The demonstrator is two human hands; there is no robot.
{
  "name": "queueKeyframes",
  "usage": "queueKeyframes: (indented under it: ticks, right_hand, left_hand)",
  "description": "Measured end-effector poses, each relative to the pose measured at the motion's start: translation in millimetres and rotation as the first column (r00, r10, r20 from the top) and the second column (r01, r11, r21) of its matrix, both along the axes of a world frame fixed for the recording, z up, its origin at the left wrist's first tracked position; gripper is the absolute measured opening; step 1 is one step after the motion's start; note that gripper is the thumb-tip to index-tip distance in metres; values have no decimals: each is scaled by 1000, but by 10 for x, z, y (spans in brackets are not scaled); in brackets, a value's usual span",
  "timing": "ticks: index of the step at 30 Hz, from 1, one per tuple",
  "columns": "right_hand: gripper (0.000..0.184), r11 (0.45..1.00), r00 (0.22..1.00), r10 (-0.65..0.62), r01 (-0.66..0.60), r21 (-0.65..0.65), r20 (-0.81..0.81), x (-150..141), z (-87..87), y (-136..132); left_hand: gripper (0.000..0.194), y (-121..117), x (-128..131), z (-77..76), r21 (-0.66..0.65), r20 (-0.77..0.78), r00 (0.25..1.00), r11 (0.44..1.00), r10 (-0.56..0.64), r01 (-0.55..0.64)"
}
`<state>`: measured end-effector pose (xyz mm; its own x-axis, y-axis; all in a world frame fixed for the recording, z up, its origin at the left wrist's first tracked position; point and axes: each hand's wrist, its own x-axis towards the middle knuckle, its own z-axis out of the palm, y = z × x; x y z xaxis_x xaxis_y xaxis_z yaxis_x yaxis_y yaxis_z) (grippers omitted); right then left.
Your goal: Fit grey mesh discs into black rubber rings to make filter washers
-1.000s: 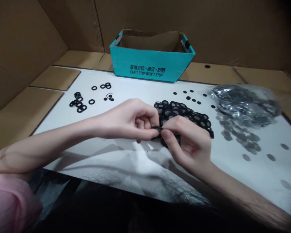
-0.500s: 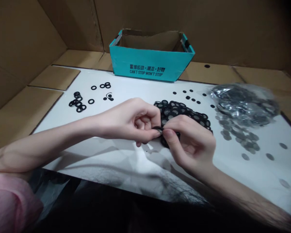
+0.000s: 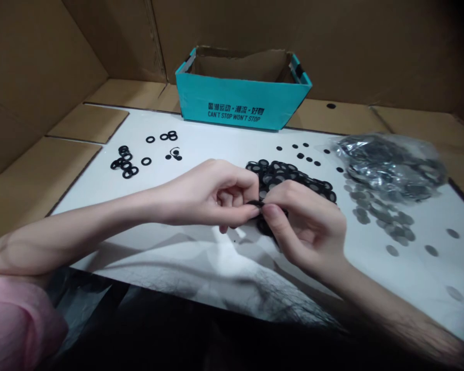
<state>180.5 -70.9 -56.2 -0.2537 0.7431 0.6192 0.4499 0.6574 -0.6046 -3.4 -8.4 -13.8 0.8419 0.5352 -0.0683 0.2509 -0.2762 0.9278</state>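
Between my two hands, over the middle of the white sheet (image 3: pixel 201 257), is a small black ring (image 3: pixel 257 203), mostly covered by fingertips. My left hand (image 3: pixel 232 198) pinches its left side between thumb and forefinger, the other fingers curled in. On the opposite side my right hand (image 3: pixel 305 221) pinches it the same way, its thumb touching the edge. Whether a disc sits inside the ring I cannot tell. Just behind my hands lies a heap of black rings with grey centres (image 3: pixel 282 172), partly hidden by my right hand.
Loose grey mesh discs (image 3: pixel 390 219) spread at the right, beside a clear plastic bag (image 3: pixel 394 165) of discs. Empty black rings (image 3: pixel 126 166) lie at the left. Small black discs (image 3: pixel 300 155) dot the back. A turquoise box (image 3: pixel 239 98) stands behind, with cardboard walls (image 3: pixel 332 46) around.
Both hands keep their pinch on the black ring. The ring has tilted slightly, and less of its centre shows. Otherwise the view has shifted only a little.
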Motion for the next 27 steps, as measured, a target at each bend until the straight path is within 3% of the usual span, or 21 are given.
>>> queueKeyframes:
  ticks: [3, 8, 14, 17, 19, 22, 25, 27]
  right_hand:
    - [18, 999, 999, -39, 38, -35, -28, -17, -19, -21]
    - [18, 997, 999, -41, 40, -66, -5, 12, -36, -7]
    - [17, 996, 998, -60, 58, -74, -19, 26, -24, 3]
    - [18, 983, 996, -34, 17, -184, -86, 36, -40, -4]
    - [22, 945, 979, -23, -44, -324, -201, 47, -63, -12]
    - [30, 822, 918, -28, -204, -532, -396, 51, -90, -23]
    - [36, 712, 860, -31, -338, -616, -509, 24, -83, -24]
    - [38, 680, 836, -35, -381, -626, -548, -1, -72, -18]
  left_hand:
    - [11, 29, -10, -25, -38, 2, 1000, 999, -28, 28]
    - [10, 27, 13, -56, 1, 75, 995, 998, 65, -65]
    - [7, -25, 53, -89, 219, 171, 978, 963, 117, -154]
    - [8, -22, 52, -113, 288, 180, 976, 943, 121, -170]
    - [11, -9, 40, -118, 312, 204, 974, 936, 102, -163]
    - [27, 6, 14, -120, 405, 222, 975, 906, 30, -120]
    - [21, 5, -7, -142, 532, 243, 970, 837, -8, -126]
    - [19, 0, -14, -162, 568, 269, 963, 808, -6, -154]
